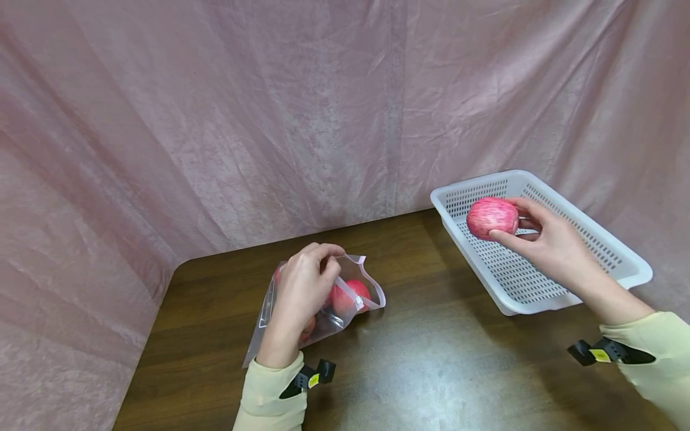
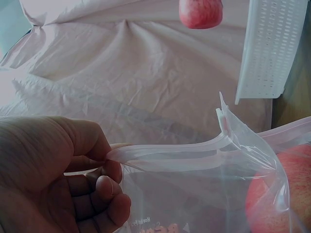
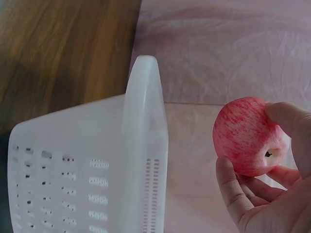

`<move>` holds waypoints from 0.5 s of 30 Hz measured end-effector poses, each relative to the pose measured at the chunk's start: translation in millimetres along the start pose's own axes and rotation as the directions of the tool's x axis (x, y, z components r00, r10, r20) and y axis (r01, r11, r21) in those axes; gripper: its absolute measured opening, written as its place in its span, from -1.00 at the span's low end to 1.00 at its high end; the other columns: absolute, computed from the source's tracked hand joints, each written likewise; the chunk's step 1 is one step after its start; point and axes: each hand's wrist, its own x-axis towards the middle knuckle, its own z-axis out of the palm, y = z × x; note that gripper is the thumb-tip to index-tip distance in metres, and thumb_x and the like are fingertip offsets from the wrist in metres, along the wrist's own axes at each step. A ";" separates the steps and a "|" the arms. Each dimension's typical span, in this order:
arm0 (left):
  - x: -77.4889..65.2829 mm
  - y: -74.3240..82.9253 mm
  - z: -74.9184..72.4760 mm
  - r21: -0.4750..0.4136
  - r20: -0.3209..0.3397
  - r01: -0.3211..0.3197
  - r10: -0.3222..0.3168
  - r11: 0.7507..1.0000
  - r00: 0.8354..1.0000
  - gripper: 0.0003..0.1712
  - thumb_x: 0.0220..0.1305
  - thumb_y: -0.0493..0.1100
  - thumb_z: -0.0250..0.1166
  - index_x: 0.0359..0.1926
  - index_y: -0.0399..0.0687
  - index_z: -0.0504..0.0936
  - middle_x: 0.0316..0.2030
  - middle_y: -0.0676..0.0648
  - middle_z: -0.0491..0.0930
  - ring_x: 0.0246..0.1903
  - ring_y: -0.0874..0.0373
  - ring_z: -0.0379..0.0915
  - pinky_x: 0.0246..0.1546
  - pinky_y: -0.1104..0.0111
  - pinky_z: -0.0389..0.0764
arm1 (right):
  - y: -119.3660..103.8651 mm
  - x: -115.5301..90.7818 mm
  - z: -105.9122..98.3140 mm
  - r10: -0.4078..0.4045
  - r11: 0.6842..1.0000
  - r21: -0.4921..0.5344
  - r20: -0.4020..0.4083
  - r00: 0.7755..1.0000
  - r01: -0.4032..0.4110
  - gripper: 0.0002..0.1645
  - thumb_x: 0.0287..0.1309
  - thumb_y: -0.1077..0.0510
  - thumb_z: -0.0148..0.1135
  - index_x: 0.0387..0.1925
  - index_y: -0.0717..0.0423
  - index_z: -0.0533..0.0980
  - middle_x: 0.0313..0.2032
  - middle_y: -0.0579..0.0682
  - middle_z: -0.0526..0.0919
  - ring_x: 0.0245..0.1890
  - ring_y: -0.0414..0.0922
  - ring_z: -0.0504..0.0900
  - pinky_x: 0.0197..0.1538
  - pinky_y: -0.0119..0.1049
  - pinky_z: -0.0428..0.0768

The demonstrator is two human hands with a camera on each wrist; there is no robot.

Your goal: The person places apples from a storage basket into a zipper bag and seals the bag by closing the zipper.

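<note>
In the head view my right hand (image 1: 555,239) grips a red-streaked apple (image 1: 492,218) between thumb and fingers, held above the white basket. The right wrist view shows the same apple (image 3: 249,136) with its stem end turned toward the palm. My left hand (image 1: 304,281) pinches the rim of a clear zip bag (image 1: 329,326) lying on the table. In the left wrist view thumb and forefinger hold the corner of the bag's zip strip (image 2: 170,150), and the mouth gapes. Inside the bag sits a red apple (image 1: 350,296), with more red fruit partly hidden by my left hand.
A white perforated plastic basket (image 1: 512,305) stands at the right of the brown wooden table (image 1: 420,359). Pink cloth (image 1: 302,120) hangs behind the table's back edge. Each wrist carries a black strapped device.
</note>
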 end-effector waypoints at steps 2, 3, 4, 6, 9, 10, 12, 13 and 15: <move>-0.1 -0.1 0.0 0.001 -0.001 0.003 -0.003 1.000 1.000 -0.71 0.46 -0.29 0.24 -0.03 -0.01 0.87 -0.09 -0.02 0.79 -0.25 0.04 0.58 -0.12 0.14 0.62 | -2.2 -0.8 1.4 -0.005 1.000 0.008 -0.006 1.000 0.005 -0.08 0.29 -0.03 0.64 0.56 0.06 0.43 0.31 0.25 0.63 0.11 -0.17 0.68 -0.16 -0.67 0.56; -0.1 -0.1 0.1 0.001 -0.001 0.004 -0.004 1.000 1.000 -0.71 0.46 -0.29 0.24 -0.03 -0.01 0.87 -0.10 -0.01 0.79 -0.25 0.05 0.57 -0.12 0.15 0.62 | -3.7 -1.1 2.0 -0.003 1.000 0.011 -0.007 1.000 0.004 -0.09 0.29 -0.04 0.64 0.56 0.03 0.44 0.30 0.23 0.64 0.07 -0.29 0.66 -0.16 -0.66 0.56; -0.1 -0.2 0.0 0.002 -0.001 0.005 -0.005 1.000 1.000 -0.71 0.46 -0.29 0.24 -0.03 -0.01 0.87 -0.10 0.00 0.78 -0.25 0.05 0.57 -0.12 0.15 0.62 | -5.1 -1.3 2.8 -0.002 1.000 0.015 -0.008 1.000 0.002 -0.10 0.28 -0.05 0.64 0.55 0.01 0.45 0.30 0.22 0.65 0.03 -0.40 0.64 -0.17 -0.66 0.57; -0.2 -0.3 0.0 0.002 -0.001 0.007 -0.007 1.000 1.000 -0.71 0.45 -0.29 0.24 -0.03 -0.01 0.87 -0.11 0.01 0.78 -0.26 0.05 0.57 -0.13 0.15 0.62 | -8.3 -1.7 4.0 -0.003 1.000 0.019 -0.008 1.000 0.003 -0.11 0.28 -0.06 0.64 0.54 -0.01 0.46 0.29 0.20 0.65 -0.03 -0.57 0.57 -0.17 -0.65 0.58; 0.1 -0.2 -0.1 0.002 0.001 0.009 -0.009 1.000 1.000 -0.71 0.45 -0.29 0.23 -0.03 -0.02 0.87 -0.11 0.01 0.77 -0.26 0.05 0.56 -0.14 0.16 0.62 | -12.7 -2.6 6.4 -0.009 1.000 0.025 -0.003 1.000 0.009 -0.12 0.27 -0.04 0.65 0.53 -0.02 0.47 0.29 0.18 0.65 -0.06 -0.63 0.55 -0.17 -0.65 0.58; 0.1 -0.1 -0.2 0.002 0.001 0.009 -0.009 1.000 1.000 -0.71 0.45 -0.29 0.23 -0.03 -0.02 0.87 -0.11 0.01 0.77 -0.26 0.05 0.56 -0.14 0.16 0.62 | -13.7 -2.8 7.4 -0.016 0.999 0.029 -0.001 1.000 0.016 -0.11 0.27 -0.03 0.66 0.54 -0.01 0.47 0.28 0.20 0.64 -0.06 -0.62 0.55 -0.17 -0.65 0.59; -0.1 0.1 -0.4 0.002 0.003 0.010 -0.010 1.000 1.000 -0.71 0.45 -0.29 0.24 -0.03 -0.02 0.87 -0.11 0.01 0.77 -0.27 0.05 0.56 -0.15 0.16 0.62 | -15.6 -3.1 9.7 -0.025 0.999 0.042 0.003 1.000 0.025 -0.09 0.26 -0.01 0.66 0.55 0.01 0.46 0.28 0.21 0.64 -0.07 -0.61 0.57 -0.16 -0.64 0.60; -0.2 0.2 -0.6 0.001 0.004 0.011 -0.011 1.000 1.000 -0.71 0.45 -0.29 0.24 -0.03 -0.02 0.87 -0.11 0.01 0.77 -0.27 0.05 0.55 -0.15 0.17 0.62 | -16.3 -3.1 10.9 -0.028 0.999 0.045 0.004 1.000 0.027 -0.09 0.26 0.00 0.66 0.55 0.01 0.46 0.28 0.21 0.64 -0.09 -0.62 0.58 -0.16 -0.65 0.60; -0.4 0.4 -0.9 0.001 0.005 0.013 -0.013 1.000 1.000 -0.71 0.45 -0.29 0.24 -0.03 -0.02 0.87 -0.11 0.01 0.77 -0.27 0.05 0.55 -0.15 0.17 0.62 | -17.9 -2.8 13.3 -0.036 0.998 0.056 0.004 0.999 0.035 -0.09 0.26 0.03 0.66 0.56 0.03 0.45 0.28 0.21 0.63 -0.10 -0.60 0.60 -0.16 -0.64 0.61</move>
